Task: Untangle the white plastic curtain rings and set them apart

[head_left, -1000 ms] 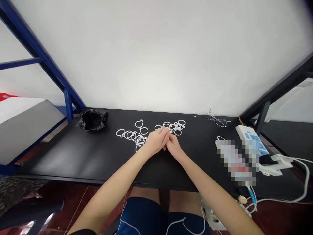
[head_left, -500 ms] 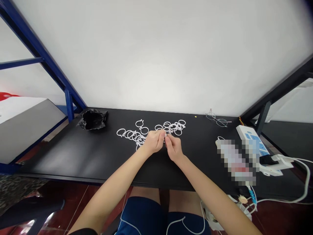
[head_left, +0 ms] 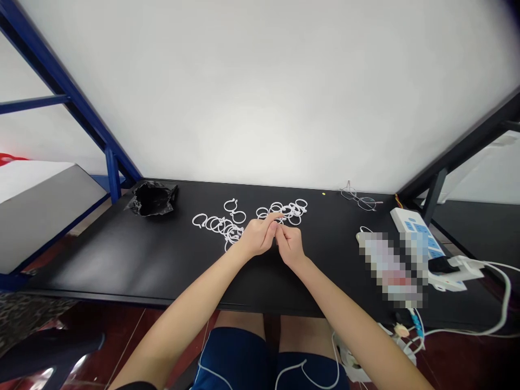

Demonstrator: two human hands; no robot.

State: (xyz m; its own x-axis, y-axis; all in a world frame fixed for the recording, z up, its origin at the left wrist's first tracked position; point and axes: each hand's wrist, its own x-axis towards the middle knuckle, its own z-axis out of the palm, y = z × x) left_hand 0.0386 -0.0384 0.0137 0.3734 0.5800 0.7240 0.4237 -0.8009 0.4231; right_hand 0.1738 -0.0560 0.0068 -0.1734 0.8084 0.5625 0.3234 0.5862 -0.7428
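Both hands meet over the middle of a black table [head_left: 122,260]. My left hand [head_left: 258,236] and my right hand [head_left: 289,244] have their fingers pinched together on a small white plastic ring [head_left: 278,221] held between them, mostly hidden by the fingertips. Several white rings [head_left: 221,225] lie loose on the table to the left of my hands. Another cluster of white rings [head_left: 290,209] lies just beyond my fingers.
A crumpled black bag [head_left: 153,198] sits at the back left. Wire-frame glasses [head_left: 359,199] lie at the back right. A white and blue power strip [head_left: 422,238] with cables [head_left: 498,292] occupies the right side. A blue metal frame [head_left: 109,168] stands left.
My hands drew slightly apart and then closed together again around the ring; they stay in the same spot. The loose rings have not moved.
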